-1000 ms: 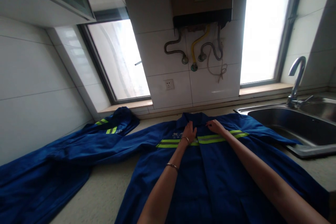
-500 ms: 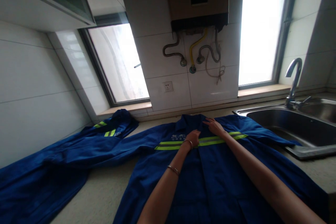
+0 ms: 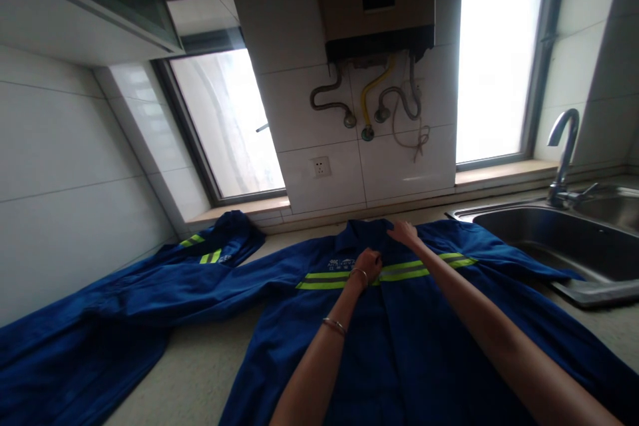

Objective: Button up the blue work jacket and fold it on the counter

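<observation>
A blue work jacket [image 3: 344, 339] with yellow-and-grey reflective bands lies spread front up on the counter, its collar toward the wall. My left hand [image 3: 368, 265] is closed at the jacket's front opening, just below the collar, with fingers curled on the cloth. At the right side of the collar, my right hand [image 3: 403, 233] has its fingers bent together on the collar edge. What lies under the fingertips is hidden. The jacket's right-hand sleeve reaches over the rim of the sink.
A second blue garment [image 3: 100, 319] with reflective strips lies at the left. On the right is a steel sink [image 3: 529, 233] with a faucet [image 3: 564, 153]. Above hangs a water heater [image 3: 379, 0] with hoses, beside a wall socket [image 3: 320, 166]. The counter [image 3: 200, 359] shows between the garments.
My right hand has drawn its spread fingers together onto the collar edge. My left hand stays at the front opening, almost unmoved. The view has shifted slightly.
</observation>
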The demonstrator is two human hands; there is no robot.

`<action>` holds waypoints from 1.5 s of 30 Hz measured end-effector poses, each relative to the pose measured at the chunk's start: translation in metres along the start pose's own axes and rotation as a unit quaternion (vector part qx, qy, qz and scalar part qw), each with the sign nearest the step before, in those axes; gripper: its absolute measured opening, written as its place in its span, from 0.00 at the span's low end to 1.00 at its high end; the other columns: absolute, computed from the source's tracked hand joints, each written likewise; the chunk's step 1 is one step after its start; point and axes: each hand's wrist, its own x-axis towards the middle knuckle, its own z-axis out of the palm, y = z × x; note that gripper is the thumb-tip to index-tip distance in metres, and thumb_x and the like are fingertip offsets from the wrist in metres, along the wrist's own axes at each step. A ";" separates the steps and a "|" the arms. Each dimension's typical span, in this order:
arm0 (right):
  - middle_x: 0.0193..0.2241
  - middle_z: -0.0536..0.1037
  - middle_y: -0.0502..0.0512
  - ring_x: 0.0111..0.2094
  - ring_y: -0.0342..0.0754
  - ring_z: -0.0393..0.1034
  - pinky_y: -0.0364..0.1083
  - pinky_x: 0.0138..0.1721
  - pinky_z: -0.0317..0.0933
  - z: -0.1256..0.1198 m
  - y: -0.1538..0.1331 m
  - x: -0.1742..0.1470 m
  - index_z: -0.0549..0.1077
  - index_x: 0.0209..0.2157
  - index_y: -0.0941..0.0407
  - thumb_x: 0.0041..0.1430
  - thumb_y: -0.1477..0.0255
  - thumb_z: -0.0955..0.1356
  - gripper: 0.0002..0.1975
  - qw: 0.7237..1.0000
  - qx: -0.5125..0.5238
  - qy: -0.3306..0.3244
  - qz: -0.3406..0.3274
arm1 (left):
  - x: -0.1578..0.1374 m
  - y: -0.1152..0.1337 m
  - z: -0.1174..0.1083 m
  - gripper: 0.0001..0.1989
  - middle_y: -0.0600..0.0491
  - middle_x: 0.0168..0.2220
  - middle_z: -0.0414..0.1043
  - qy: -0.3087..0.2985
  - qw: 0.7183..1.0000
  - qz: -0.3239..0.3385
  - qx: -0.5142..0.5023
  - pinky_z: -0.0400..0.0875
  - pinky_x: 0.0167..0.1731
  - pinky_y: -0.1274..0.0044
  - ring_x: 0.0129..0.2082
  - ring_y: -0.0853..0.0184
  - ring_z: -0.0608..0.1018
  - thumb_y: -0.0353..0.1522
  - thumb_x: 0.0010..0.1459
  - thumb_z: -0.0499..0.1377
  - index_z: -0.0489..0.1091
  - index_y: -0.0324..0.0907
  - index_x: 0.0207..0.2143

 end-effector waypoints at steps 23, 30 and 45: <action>0.41 0.76 0.56 0.45 0.50 0.68 0.43 0.44 0.59 -0.041 -0.015 0.029 0.76 0.42 0.54 0.56 0.67 0.64 0.14 0.988 0.078 0.047 -0.127 | -0.003 0.007 0.000 0.14 0.48 0.37 0.75 0.015 0.999 -0.044 0.004 0.69 0.43 0.75 0.38 0.65 0.75 0.31 0.57 0.52 0.75 0.42 0.41; 0.38 0.77 0.55 0.39 0.46 0.69 0.39 0.39 0.58 -0.080 -0.017 0.022 0.76 0.37 0.56 0.52 0.74 0.65 0.11 0.969 0.070 0.042 -0.234 | 0.015 -0.019 -0.050 0.17 0.46 0.47 0.70 0.223 0.970 -0.097 -0.023 0.62 0.53 0.72 0.51 0.63 0.68 0.26 0.59 0.49 0.68 0.36 0.49; 0.26 0.77 0.50 0.29 0.41 0.69 0.37 0.30 0.58 -0.124 0.002 0.020 0.77 0.30 0.59 0.47 0.77 0.67 0.07 0.945 0.145 0.032 -0.290 | 0.067 -0.064 -0.137 0.10 0.51 0.38 0.76 0.039 0.994 -0.044 0.089 0.65 0.46 0.78 0.42 0.66 0.75 0.31 0.58 0.54 0.75 0.41 0.36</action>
